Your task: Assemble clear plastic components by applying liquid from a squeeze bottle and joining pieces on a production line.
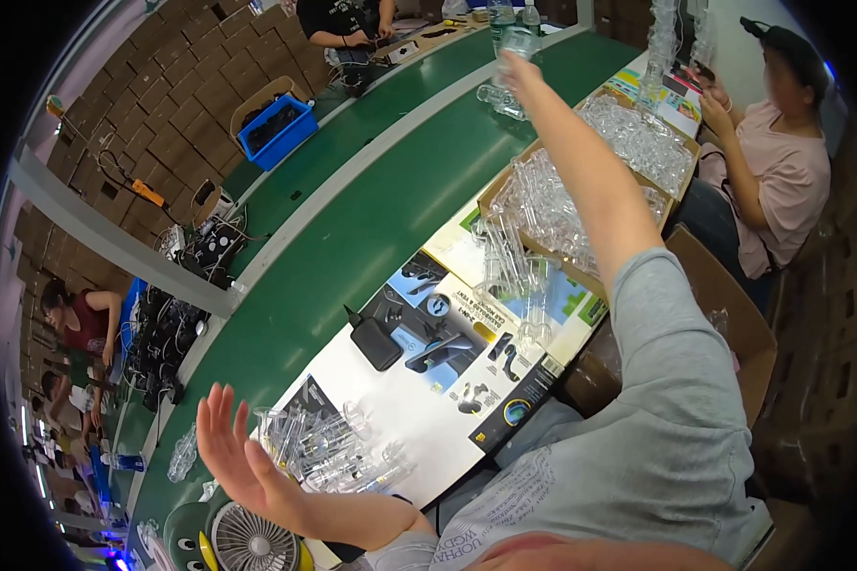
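Observation:
My left hand (243, 466) is raised at the lower left, fingers stretched and apart, with nothing in it. Just beside it, a pile of clear plastic tube-like parts (324, 447) lies on the white work surface. My right arm reaches far forward over the green belt, and my right hand (521, 72) closes on a clear plastic piece (516, 42) whose exact kind I cannot make out. Right below that hand, another clear plastic part (501, 101) lies on the belt. Two clear bottles (530, 16) stand just beyond it.
Open cartons full of clear parts (548, 209) stand on the right, with loose tubes (514, 262) in front. A black power adapter (376, 343) rests on printed cardboard (438, 352). A small fan (257, 538) is near my left forearm. A co-worker (771, 171) sits at right; a blue bin (278, 133) is beyond the belt.

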The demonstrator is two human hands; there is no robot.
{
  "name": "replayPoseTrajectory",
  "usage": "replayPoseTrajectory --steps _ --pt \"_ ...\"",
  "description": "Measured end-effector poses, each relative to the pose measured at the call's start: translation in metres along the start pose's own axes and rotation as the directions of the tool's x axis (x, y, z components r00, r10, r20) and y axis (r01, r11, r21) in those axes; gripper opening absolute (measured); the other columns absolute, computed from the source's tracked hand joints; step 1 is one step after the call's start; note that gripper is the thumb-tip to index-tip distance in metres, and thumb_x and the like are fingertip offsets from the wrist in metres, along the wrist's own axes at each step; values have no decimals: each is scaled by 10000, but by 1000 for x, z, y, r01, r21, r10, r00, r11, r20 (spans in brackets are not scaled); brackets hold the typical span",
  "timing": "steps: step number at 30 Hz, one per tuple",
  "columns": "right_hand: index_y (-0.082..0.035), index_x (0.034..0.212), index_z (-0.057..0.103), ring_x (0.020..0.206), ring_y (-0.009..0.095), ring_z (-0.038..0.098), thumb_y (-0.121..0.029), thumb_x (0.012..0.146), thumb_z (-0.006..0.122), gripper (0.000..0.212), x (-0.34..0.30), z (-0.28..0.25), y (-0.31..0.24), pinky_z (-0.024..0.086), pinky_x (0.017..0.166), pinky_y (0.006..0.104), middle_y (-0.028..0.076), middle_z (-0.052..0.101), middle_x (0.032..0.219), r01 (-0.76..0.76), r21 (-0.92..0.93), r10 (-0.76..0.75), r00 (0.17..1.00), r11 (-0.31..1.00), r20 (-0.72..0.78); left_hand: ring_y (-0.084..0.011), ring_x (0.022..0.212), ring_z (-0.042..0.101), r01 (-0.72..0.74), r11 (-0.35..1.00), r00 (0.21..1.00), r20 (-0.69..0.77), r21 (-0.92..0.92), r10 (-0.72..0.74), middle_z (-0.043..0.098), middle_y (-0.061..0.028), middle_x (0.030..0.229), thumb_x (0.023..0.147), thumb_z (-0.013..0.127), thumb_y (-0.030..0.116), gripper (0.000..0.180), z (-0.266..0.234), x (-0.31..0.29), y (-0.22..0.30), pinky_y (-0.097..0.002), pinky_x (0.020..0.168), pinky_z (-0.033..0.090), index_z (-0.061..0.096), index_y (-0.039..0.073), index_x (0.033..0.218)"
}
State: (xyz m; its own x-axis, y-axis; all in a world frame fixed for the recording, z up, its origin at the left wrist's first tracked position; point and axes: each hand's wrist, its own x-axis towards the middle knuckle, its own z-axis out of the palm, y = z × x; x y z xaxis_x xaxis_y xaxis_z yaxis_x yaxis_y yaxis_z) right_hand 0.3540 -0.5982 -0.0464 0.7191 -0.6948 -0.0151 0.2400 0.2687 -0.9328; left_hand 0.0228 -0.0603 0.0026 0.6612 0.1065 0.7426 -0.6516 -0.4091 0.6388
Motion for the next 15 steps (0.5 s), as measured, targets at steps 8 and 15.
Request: replayPoseTrajectory --steps 8,15 --pt "-55 1063 572 861 280 524 -313 688 723 480 89 20 135 459 699 409 148 539 1030 -285 -172 262 954 943 -144 -329 1102 487 -42 994 998 -49 99 47 451 -239 1238 872 498 295 541 -10 -7 6 -427 906 399 361 -64 1252" --pt "-44 1114 531 906 273 545 -317 719 698 508 170 -20 161 492 716 405 117 537 1091 -243 123 246 969 962 -14 -343 965 549 -146 984 982 -138 -105 131 503 -305 1103 738 611 159 480 -8 -7 5 -397 809 464 457 -74 1129"
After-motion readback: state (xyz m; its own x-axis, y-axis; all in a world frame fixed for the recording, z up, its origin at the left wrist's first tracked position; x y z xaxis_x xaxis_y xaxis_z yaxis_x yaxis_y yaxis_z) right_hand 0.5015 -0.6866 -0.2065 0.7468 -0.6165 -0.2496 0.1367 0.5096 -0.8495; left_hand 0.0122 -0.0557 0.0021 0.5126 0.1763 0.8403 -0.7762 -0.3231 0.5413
